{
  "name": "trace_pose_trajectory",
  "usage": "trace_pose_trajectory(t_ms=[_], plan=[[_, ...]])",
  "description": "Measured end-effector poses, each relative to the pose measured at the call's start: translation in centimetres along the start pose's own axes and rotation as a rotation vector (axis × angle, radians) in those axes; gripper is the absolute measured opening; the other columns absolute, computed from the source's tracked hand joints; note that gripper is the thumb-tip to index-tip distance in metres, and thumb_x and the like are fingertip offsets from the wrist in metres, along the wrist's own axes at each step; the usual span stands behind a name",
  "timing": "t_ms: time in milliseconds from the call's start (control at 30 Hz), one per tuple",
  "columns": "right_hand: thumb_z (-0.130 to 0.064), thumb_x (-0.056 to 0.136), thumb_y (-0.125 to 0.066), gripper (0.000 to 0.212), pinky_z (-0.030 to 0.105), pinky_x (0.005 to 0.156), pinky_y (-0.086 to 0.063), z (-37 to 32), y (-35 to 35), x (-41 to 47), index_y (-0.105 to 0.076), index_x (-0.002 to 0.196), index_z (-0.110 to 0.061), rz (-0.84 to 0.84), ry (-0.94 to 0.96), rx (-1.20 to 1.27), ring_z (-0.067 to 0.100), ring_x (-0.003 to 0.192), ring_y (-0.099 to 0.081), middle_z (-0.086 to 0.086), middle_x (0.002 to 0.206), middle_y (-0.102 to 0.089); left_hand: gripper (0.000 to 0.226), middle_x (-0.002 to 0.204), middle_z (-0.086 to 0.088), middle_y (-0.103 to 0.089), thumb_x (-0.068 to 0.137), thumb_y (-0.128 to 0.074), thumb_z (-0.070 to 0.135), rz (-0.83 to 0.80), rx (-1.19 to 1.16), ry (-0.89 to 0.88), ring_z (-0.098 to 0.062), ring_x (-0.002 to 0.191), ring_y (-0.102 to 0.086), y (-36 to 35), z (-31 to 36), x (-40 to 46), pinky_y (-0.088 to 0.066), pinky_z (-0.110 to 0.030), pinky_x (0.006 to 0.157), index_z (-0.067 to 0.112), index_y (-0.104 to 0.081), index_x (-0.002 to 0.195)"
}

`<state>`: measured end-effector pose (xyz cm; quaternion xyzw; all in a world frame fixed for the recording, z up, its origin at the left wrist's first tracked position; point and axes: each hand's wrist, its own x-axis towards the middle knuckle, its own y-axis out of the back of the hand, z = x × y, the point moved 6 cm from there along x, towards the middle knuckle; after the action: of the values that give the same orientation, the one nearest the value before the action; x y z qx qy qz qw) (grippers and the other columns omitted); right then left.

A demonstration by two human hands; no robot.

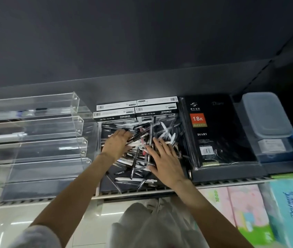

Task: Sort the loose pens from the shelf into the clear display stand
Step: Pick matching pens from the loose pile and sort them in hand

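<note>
A heap of loose pens [140, 158], mostly black and white, lies in the middle of the dark shelf. My left hand [117, 144] is palm down on the heap's left side, fingers curled over some dark pens; I cannot tell whether it grips them. My right hand [166, 159] rests flat on the heap's right side, fingers spread. The clear display stand [81, 142], with several stepped tiers, stands just left of the heap. A blue pen [25, 111] lies in its top tier and a white pen [4, 136] in the tier below.
White pen boxes [135, 109] line the back of the shelf behind the heap. A black diary [213, 133] lies to the right, with a lidded plastic container [265, 115] beyond it. Tissue packs [249, 212] sit on the lower shelf at the right. The shelf's front edge [142, 193] runs below my hands.
</note>
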<state>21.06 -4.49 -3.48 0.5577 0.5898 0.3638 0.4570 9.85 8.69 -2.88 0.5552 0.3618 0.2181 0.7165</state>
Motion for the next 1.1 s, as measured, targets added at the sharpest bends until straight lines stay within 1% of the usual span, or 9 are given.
trace_pose_trajectory(t_ms=[200, 467, 567, 667, 733, 867, 967, 1033, 1100], plan=[[-0.043, 0.082, -0.066, 0.066, 0.048, 0.113, -0.019, 0.8, -0.2, 0.4, -0.041, 0.14, -0.023, 0.056, -0.003, -0.053, 0.03, 0.141, -0.024, 0.01, 0.153, -0.028, 0.054, 0.137, -0.01, -0.043, 0.094, -0.054, 0.03, -0.053, 0.029, -0.009, -0.024, 0.131, -0.04, 0.0, 0.8, 0.7, -0.04, -0.033, 0.106, 0.013, -0.035, 0.141], [-0.04, 0.079, -0.07, 0.068, 0.051, 0.11, -0.027, 1.3, 0.3, 0.2, -0.043, 0.138, -0.022, 0.081, -0.054, -0.069, 0.031, 0.139, -0.029, 0.013, 0.149, -0.035, 0.048, 0.132, -0.012, -0.05, 0.098, -0.045, 0.036, -0.053, 0.132, -0.062, -0.026, 0.124, -0.047, 0.5, 1.7, 1.7, -0.041, -0.033, 0.102, 0.005, -0.038, 0.134], [-0.037, 0.082, -0.067, 0.066, 0.052, 0.112, -0.025, 1.6, 0.3, 0.1, -0.04, 0.14, -0.024, 0.074, -0.049, -0.056, 0.031, 0.141, -0.024, 0.012, 0.151, -0.031, 0.04, 0.117, -0.013, -0.059, 0.098, -0.049, 0.028, -0.077, 0.189, -0.108, -0.026, 0.106, -0.058, 1.2, 2.4, 1.9, -0.048, -0.033, 0.085, 0.006, -0.036, 0.129], [-0.037, 0.087, -0.061, 0.064, 0.048, 0.116, -0.012, 1.8, 0.8, 0.2, -0.034, 0.144, -0.024, 0.083, -0.045, -0.058, 0.03, 0.144, -0.015, 0.011, 0.154, -0.023, 0.036, 0.108, -0.012, -0.062, 0.1, -0.04, 0.019, -0.066, 0.227, -0.178, -0.027, 0.096, -0.06, 2.4, 3.0, 2.0, -0.047, -0.037, 0.084, 0.007, -0.033, 0.133], [-0.038, 0.091, -0.054, 0.064, 0.043, 0.115, -0.001, 2.0, 1.3, 0.4, -0.026, 0.147, -0.024, 0.086, -0.049, -0.041, 0.028, 0.145, -0.007, 0.01, 0.156, -0.015, 0.037, 0.109, -0.012, -0.063, 0.102, -0.035, 0.025, -0.034, 0.212, -0.19, -0.029, 0.097, -0.061, 3.9, 3.0, 2.0, -0.044, -0.039, 0.087, 0.009, -0.034, 0.135], [-0.037, 0.094, -0.05, 0.06, 0.039, 0.115, 0.0, 2.3, 2.6, 0.7, -0.026, 0.147, -0.023, 0.141, -0.061, -0.027, 0.026, 0.145, -0.007, 0.01, 0.157, -0.015, 0.035, 0.112, -0.018, -0.063, 0.102, -0.033, 0.03, 0.038, 0.104, -0.07, -0.036, 0.102, -0.06, 7.3, 0.9, 1.9, -0.044, -0.04, 0.083, 0.008, -0.04, 0.128], [-0.04, 0.097, -0.043, 0.059, 0.037, 0.118, 0.001, 2.6, 3.1, 1.0, -0.018, 0.149, -0.027, 0.12, -0.096, -0.016, 0.022, 0.146, 0.0, 0.006, 0.158, -0.009, 0.027, 0.089, -0.014, -0.066, 0.101, -0.039, 0.031, 0.145, -0.277, 0.066, -0.034, 0.08, -0.06, 8.6, -1.2, 1.6, -0.044, -0.035, 0.069, 0.007, -0.052, 0.105], [-0.041, 0.097, -0.043, 0.057, 0.039, 0.119, -0.007, 2.7, 3.7, 1.2, -0.021, 0.148, -0.027, 0.14, -0.103, 0.034, 0.021, 0.145, -0.003, 0.004, 0.157, -0.011, 0.026, 0.072, -0.001, -0.058, 0.1, -0.043, 0.029, 0.123, -0.884, 0.175, -0.02, 0.059, -0.049, 8.0, -1.8, 1.2, -0.041, -0.025, 0.052, 0.011, -0.055, 0.086], [-0.036, 0.095, -0.049, 0.053, 0.035, 0.117, -0.017, 2.6, 5.1, 1.4, -0.032, 0.144, -0.025, 0.225, -0.106, 0.17, 0.019, 0.142, -0.016, 0.002, 0.153, -0.024, 0.025, 0.068, 0.004, -0.053, 0.1, -0.043, 0.027, 0.056, -1.42, 0.232, -0.008, 0.052, -0.042, 7.2, -1.2, 0.7, -0.037, -0.017, 0.046, 0.012, -0.06, 0.09]])
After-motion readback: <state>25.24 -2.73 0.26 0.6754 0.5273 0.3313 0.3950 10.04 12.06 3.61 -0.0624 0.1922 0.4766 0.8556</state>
